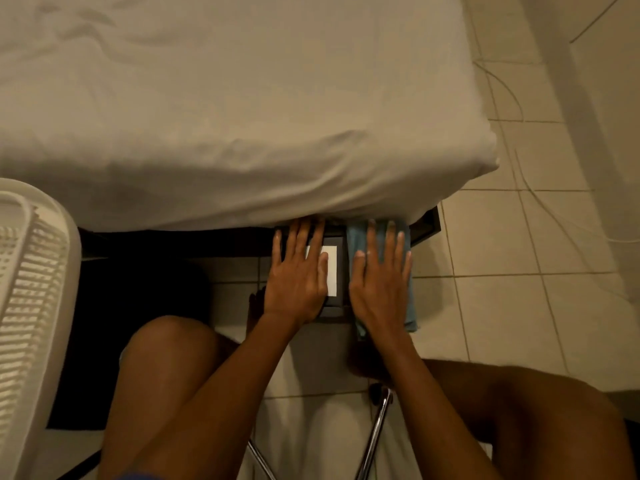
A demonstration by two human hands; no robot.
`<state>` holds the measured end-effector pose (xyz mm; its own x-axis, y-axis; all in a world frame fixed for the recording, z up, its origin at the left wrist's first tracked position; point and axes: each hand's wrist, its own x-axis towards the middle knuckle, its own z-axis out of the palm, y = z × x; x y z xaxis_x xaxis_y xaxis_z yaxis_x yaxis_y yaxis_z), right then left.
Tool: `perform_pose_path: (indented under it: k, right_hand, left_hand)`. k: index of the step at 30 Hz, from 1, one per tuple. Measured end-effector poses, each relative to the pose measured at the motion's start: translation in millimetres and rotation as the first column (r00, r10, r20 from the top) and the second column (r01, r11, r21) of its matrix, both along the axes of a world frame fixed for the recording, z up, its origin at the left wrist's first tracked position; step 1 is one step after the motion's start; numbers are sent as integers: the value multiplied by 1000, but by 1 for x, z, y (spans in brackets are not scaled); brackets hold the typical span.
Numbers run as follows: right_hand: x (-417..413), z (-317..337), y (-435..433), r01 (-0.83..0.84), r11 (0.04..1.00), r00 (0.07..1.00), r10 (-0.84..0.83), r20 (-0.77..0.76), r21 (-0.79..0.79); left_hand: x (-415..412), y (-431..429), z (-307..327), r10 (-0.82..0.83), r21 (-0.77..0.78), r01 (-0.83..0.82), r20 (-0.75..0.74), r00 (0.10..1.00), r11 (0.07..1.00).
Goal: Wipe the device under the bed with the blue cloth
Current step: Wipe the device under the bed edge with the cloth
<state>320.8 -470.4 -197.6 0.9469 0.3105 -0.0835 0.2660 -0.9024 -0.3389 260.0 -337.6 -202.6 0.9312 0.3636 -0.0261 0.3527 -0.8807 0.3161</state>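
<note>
A dark box-shaped device with a white label on top sticks out from under the bed onto the tiled floor. My left hand lies flat on its left part, fingers spread and partly over the label. The blue cloth is spread over the device's right side. My right hand presses flat on the cloth with fingers apart. The device's far end is hidden beneath the mattress edge.
A white slatted plastic object stands at the left. My bare knees frame the lower view, with chrome chair legs between them. Thin cables trail over the floor tiles at the right. Dark shadow lies under the bed at left.
</note>
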Motion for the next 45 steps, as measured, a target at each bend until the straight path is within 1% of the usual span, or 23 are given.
perform_pose_path:
  k: [2, 5, 8, 10, 14, 19, 23, 29, 36, 41, 45]
  right_hand:
    - [-17, 1, -4, 47, 999, 999, -47, 8, 8]
    - [-53, 2, 2, 5, 1000, 1000, -5, 8, -10]
    - [-17, 2, 6, -46, 999, 999, 46, -10, -2]
    - [6, 3, 3, -32, 999, 999, 32, -32, 2]
    - [-18, 2, -5, 24, 1000, 1000, -24, 13, 5]
    - [-3, 0, -7, -24, 999, 1000, 23, -8, -24]
    - [-9, 0, -8, -43, 999, 999, 42, -23, -16]
    - [-28, 0, -20, -17, 1000, 1000, 17, 8, -5]
    - [-24, -4, -21, -32, 999, 999, 32, 8, -27]
    - [-18, -4, -19, -44, 999, 999, 44, 2, -6]
    - [-34, -3, -24, -41, 999, 999, 41, 12, 4]
  left_hand:
    - [1, 3, 0, -5, -3, 5, 7, 1000, 1000]
    - [1, 4, -1, -5, -9, 5, 19, 1000, 1000]
    - [1, 1, -1, -7, -14, 7, 26, 1000, 1000]
    - [1, 0, 0, -4, -11, 4, 26, 1000, 1000]
    - [-7, -2, 1, -22, 0, 22, 22, 1000, 1000]
    - [-10, -9, -1, 30, 8, -30, 11, 999, 1000]
    - [-14, -10, -1, 18, -11, -18, 2, 1000, 1000]
    - [-28, -16, 3, -19, -21, 19, -6, 1000, 1000]
    - [-26, -15, 3, -21, -16, 21, -14, 1000, 1000]
    - [-20, -12, 1, -13, -21, 13, -14, 1000, 1000]
    - [-24, -13, 1, -35, -31, 35, -5, 999, 999]
